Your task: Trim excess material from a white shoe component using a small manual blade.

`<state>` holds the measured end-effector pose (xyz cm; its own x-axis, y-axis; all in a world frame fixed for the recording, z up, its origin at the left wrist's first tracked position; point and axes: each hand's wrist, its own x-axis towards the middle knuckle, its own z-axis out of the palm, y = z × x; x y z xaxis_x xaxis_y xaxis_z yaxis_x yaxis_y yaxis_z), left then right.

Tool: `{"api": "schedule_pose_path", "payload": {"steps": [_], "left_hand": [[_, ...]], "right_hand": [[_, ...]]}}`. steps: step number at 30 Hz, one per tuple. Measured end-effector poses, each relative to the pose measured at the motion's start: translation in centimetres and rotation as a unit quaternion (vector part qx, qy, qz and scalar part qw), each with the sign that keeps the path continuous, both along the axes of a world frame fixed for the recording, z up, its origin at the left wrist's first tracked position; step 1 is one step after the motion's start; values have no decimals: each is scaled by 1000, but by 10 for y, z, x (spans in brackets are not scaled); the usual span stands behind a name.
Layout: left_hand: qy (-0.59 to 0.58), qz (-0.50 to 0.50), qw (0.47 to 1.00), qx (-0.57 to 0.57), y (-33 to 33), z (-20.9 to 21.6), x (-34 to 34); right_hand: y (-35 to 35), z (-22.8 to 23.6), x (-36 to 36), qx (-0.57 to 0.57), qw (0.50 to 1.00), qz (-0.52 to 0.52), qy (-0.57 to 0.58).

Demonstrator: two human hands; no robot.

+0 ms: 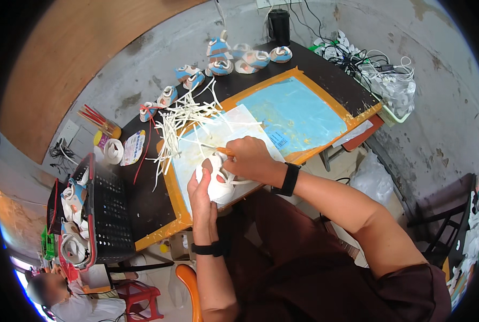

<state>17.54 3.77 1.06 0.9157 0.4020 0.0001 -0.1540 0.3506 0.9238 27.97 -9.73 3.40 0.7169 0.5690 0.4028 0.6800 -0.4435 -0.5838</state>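
Note:
A small white shoe point(219, 190) is held above the near edge of the work mat. My left hand point(201, 199) wraps round its left side, fingers closed on it. Over the shoe's opening, my right hand point(250, 156) is closed in a fist around a tool with an orange handle point(225, 151); its working end cannot be made out. A white lace point(238, 182) sticks out from the shoe below my right fist. Just beyond the shoe lies a white sheet point(242, 118), and a heap of loose white laces point(181, 122) spreads at its left.
Several blue-and-white small shoes point(219, 67) line the table's back. A blue mat point(298, 115) has orange tape borders. At left stands a black basket point(110, 206) with more shoes; tangled cables point(365, 67) fill a bin at right. A person point(84, 300) sits at lower left.

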Motion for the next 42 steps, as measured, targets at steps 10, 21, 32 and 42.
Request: {"api": "schedule_pose_path", "payload": {"steps": [10,21,32,42], "left_hand": [[51,-39,998,-14,11,3,-3],[30,-86,995,-33,12,5,-2],[15,-119,993,-21,10,9,-4],[27,-115,993,3,10,9,-4]], "right_hand": [[-15,-2,11,172,905,184,342],[-20,4,12,219,806,184,519],[-18,14,4,170,922,170,304],[-18,16,2,185,890,198,367]]}}
